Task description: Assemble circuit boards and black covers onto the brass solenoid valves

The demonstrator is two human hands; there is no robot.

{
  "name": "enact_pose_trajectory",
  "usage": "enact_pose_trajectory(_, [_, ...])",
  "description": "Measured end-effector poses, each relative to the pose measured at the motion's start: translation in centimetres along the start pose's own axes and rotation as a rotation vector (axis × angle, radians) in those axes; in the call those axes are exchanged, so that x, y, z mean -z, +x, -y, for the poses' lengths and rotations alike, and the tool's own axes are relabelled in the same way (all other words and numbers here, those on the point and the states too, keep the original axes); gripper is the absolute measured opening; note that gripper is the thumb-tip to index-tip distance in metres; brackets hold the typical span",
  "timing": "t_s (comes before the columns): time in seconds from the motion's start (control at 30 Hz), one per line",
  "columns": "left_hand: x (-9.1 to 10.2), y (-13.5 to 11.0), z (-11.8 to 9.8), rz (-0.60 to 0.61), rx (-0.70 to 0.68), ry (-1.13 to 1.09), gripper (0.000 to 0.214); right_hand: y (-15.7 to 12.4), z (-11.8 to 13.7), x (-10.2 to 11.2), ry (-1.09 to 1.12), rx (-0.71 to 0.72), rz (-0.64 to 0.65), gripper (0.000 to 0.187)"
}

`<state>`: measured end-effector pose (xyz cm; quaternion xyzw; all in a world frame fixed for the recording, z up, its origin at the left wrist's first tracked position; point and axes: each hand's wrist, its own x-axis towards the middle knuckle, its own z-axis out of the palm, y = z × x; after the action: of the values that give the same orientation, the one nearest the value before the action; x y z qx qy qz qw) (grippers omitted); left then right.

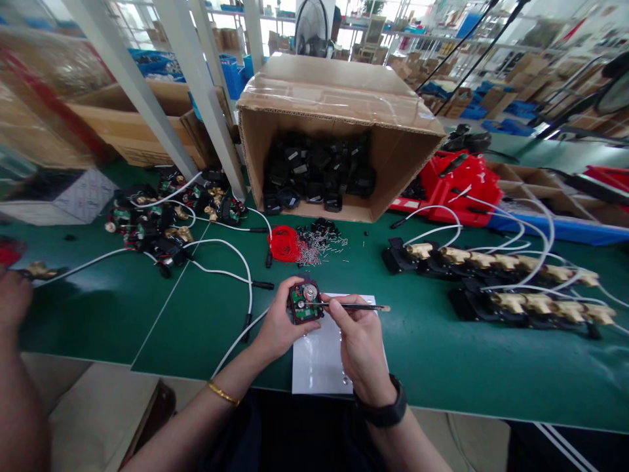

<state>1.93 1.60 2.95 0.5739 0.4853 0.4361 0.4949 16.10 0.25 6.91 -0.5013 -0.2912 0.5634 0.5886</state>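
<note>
My left hand [276, 330] is closed around the edges of a small open black housing [298, 314]. Inside it show a green circuit board and a round metal part. My right hand [362, 344] pinches a slim dark tool [366, 307], perhaps tweezers. Its thin end reaches over the board; whether it touches is too small to tell. A white sheet [322, 367] lies under both hands. Just beyond are a pile of small screws [314, 252] and a red coil of rings or bands [284, 244].
A cardboard box [339, 85] holding black covers lies open toward me. Rows of brass-fitted units [511, 262] with white cables stand on the right. Opened units [147, 219] crowd the left, near another person's hand [14, 295]. Red bins [457, 187] stand at the back right.
</note>
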Motion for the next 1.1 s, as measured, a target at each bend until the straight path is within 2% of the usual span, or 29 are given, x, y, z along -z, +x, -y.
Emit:
enact_pose_trajectory(0.8, [0.32,0.01,-0.26,0.030,0.009,-0.036,0.079,0.05,-0.15,-0.08,-0.047,0.034,-0.005,0.016])
enact_pose_trajectory(0.97, [0.70,0.07,-0.62,-0.025,-0.081,0.079,0.079,0.09,-0.11,-0.06,-0.071,0.040,-0.006,0.016])
enact_pose_trajectory(1.1, [0.77,0.01,-0.76,-0.054,-0.086,0.158,0.081,0.07,-0.02,-0.11,-0.107,0.052,-0.008,0.017])
